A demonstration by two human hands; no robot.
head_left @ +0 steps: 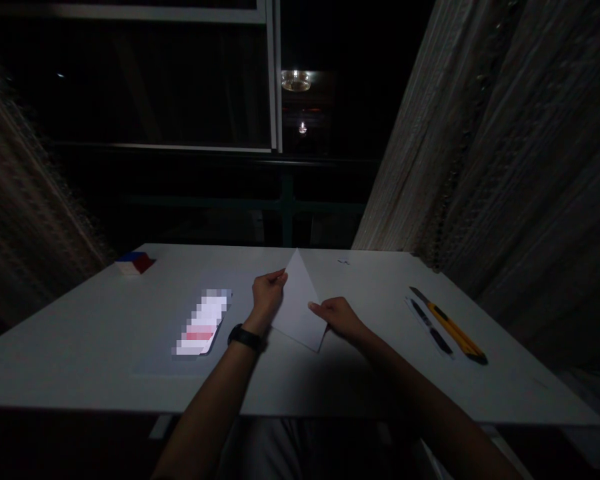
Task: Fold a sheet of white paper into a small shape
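A white sheet of paper (300, 303), folded into a pointed shape, lies on the white table (80, 333) in front of me. My left hand (269, 293), with a black watch on the wrist, pinches the paper's left edge. Its right edge is pinched by my right hand (339, 316). Both hands rest low on the table, with the paper's tip pointing away from me.
A blurred card or phone (203, 323) lies left of my left hand. A red and blue block (135, 262) sits at the far left. A yellow utility knife (455, 328) and a dark pen (430, 327) lie to the right. Curtains hang on both sides.
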